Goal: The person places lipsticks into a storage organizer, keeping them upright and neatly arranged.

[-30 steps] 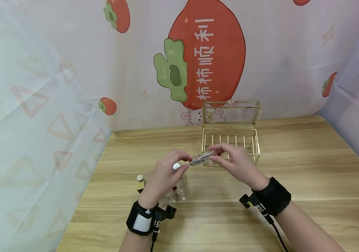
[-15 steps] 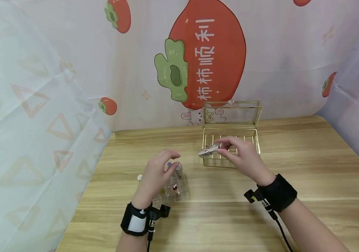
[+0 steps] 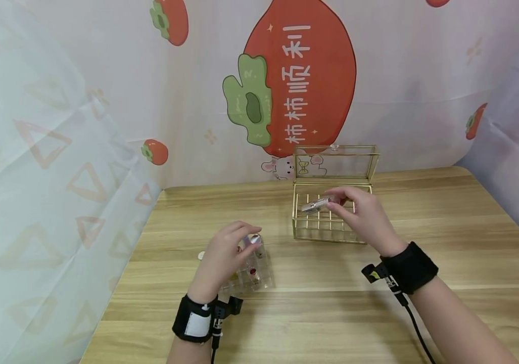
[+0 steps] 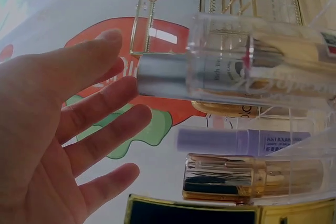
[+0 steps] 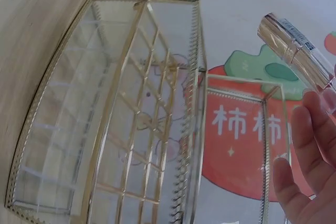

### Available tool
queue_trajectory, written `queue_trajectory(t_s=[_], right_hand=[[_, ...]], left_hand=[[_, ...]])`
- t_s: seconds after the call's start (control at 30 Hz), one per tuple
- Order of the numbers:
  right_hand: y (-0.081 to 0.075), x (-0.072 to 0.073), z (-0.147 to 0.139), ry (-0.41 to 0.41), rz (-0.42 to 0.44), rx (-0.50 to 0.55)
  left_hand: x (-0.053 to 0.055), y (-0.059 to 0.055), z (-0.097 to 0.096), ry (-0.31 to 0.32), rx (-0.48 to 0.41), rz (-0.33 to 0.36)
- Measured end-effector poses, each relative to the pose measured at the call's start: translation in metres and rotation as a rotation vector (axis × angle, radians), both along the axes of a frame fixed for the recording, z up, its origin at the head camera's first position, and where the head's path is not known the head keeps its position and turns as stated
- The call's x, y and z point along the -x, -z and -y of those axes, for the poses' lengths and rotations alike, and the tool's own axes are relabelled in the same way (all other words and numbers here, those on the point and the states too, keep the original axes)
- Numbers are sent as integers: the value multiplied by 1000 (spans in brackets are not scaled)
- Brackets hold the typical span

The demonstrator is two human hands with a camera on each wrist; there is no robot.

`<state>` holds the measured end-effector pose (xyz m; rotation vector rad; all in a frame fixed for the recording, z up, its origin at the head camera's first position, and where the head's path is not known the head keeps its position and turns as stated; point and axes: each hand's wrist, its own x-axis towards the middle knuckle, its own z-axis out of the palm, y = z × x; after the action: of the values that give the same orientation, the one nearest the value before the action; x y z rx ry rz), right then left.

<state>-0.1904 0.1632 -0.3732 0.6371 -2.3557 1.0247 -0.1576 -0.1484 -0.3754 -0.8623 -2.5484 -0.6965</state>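
My right hand (image 3: 363,216) pinches a shiny lipstick tube (image 3: 316,205) by one end and holds it tilted above the gold-framed glass box (image 3: 296,222). In the right wrist view the lipstick has a pinkish-gold metallic body and a small label. A gold grid divides the box, and its lid stands raised. My left hand (image 3: 224,259) hovers over a clear organizer (image 3: 266,279) with several lip products. In the left wrist view its spread fingers lie close beside a silver-capped tube (image 4: 161,75); whether they touch it I cannot tell.
In the left wrist view a lilac tube (image 4: 212,140), a gold-capped lipstick (image 4: 218,177) and a dark, gold-edged case (image 4: 191,212) lie near the left hand. A white round cap (image 3: 201,256) shows left of it. A printed cloth hangs behind the wooden table (image 3: 304,318).
Both hands held or touched the lipstick tube a second ago. The left hand has let go and drawn back left; the right hand has carried the tube right and farther away, over the box.
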Motion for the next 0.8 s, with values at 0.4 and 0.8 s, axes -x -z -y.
queue_trajectory(t_s=[0.4,0.8], right_hand=[[5,10,-21,151,65,1],[5,16,-42,271,115,10]], left_hand=[[2,7,0,12,22,24],[3,11,0,6,50,28]])
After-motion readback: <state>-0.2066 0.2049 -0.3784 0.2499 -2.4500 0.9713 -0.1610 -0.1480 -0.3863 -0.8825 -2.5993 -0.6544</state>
